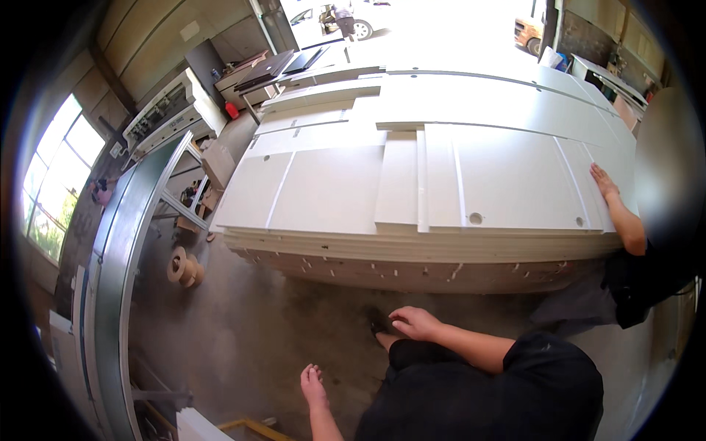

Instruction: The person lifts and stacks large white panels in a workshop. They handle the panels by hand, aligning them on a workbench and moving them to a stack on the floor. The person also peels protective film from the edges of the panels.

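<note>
My left hand (pixel 313 386) hangs low over the floor, its fingers loosely bent, with nothing visible in it. My right hand (pixel 416 323) is held in front of my body, fingers slightly curled and apart, also without any object. Neither touches anything. Beyond them lies a wide stack of white panels (pixel 331 187), some bound with pale straps and a few with round holes. A narrower white panel (pixel 398 180) rests on top near the middle. At the right, another person's hand (pixel 604 181) lies flat on the stack.
A roller-like conveyor (pixel 121 264) with a metal frame runs along the left. A brown spool (pixel 184 269) stands on the floor between it and the stack. Behind are a white machine (pixel 176 110) and a red container (pixel 232 110). The co-worker's dark sleeve (pixel 638 283) is close on the right.
</note>
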`<state>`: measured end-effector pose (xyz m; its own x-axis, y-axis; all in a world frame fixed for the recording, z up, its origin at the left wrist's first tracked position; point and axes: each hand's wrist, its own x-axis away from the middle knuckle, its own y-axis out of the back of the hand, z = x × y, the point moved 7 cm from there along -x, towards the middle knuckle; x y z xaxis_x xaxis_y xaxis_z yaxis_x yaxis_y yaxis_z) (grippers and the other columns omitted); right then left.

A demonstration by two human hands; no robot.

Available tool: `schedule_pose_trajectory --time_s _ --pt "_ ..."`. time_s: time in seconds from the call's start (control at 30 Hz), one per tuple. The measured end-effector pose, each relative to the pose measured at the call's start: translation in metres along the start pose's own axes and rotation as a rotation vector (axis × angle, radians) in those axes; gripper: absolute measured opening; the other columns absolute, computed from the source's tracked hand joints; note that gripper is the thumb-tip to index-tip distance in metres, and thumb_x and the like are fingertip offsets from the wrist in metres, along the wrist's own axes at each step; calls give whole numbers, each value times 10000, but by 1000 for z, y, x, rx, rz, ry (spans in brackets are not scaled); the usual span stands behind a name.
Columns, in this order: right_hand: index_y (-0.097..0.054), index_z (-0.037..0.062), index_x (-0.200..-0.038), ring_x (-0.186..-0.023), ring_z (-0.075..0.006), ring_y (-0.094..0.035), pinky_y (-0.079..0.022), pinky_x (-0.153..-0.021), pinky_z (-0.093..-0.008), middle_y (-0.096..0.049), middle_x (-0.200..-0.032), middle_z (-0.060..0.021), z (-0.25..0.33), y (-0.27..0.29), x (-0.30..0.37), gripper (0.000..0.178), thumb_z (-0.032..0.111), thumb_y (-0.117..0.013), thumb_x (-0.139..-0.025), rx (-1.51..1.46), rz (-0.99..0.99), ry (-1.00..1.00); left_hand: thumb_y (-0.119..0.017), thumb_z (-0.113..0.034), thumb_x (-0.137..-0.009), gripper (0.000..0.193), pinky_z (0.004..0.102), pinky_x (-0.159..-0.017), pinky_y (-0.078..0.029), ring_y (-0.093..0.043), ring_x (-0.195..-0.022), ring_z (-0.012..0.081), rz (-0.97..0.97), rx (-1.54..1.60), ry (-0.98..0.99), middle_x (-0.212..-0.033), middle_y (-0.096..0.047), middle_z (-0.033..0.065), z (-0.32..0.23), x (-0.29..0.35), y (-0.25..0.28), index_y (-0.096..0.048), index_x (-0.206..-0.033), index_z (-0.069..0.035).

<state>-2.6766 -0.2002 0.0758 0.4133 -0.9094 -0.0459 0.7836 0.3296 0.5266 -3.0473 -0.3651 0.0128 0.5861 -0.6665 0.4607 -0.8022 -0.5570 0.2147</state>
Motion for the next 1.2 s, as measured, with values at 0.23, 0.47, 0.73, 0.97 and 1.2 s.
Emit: schedule_pose_trajectory --time_s 0.23,0.47,0.73,0.97,1.2 --pt "-666 72 -1143 -1101 -344 -627 -497 -952 -455 -678 -1150 -133 112 67 -266 255 144 -691 -899 51 -422 292 -553 -124 -1030 250 324 -966 -493 -641 -1089 196 321 -188 -426 -1166 -691 81 -182 -109 -89 -663 -1229 -22" --pt "-479 94 -1481 -1505 -329 -313 -196 -1235 -506 -390 -1595 -149 16 89 -418 610 389 -597 -960 585 -351 -312 -566 -23 -959 212 364 -980 -500 -657 -1072 276 482 -331 -907 -1136 -690 153 -382 -229 -163 -692 -1124 21" --pt "-500 90 -1462 -1490 -321 -336 -210 -1227 -502 -420 -1576 -156 16 95 -428 605 387 -605 -945 722 -478 -558 -616 -182 -962 329 476 -1074 -412 -573 -1204 359 739 -509 -1170 -1242 -652 159 -536 -400 -353 -623 -1238 -3" --pt "-546 44 -1411 -1420 -388 -425 -299 -1177 -523 -489 -1511 -196 21 98 -432 603 305 -656 -878 813 -451 -547 -629 -358 -951 432 463 -1106 -342 -570 -1211 281 723 -932 -1259 -1241 -665 108 -526 -487 -455 -650 -1262 -59" --pt "-528 -55 -1379 -1391 -452 -433 -309 -1176 -509 -471 -1495 -278 33 93 -429 607 232 -586 -847 848 -364 -576 -683 -299 -896 336 448 -1014 -407 -617 -1057 270 899 -813 -1101 -1101 -687 79 -545 -487 -451 -711 -1117 -48"
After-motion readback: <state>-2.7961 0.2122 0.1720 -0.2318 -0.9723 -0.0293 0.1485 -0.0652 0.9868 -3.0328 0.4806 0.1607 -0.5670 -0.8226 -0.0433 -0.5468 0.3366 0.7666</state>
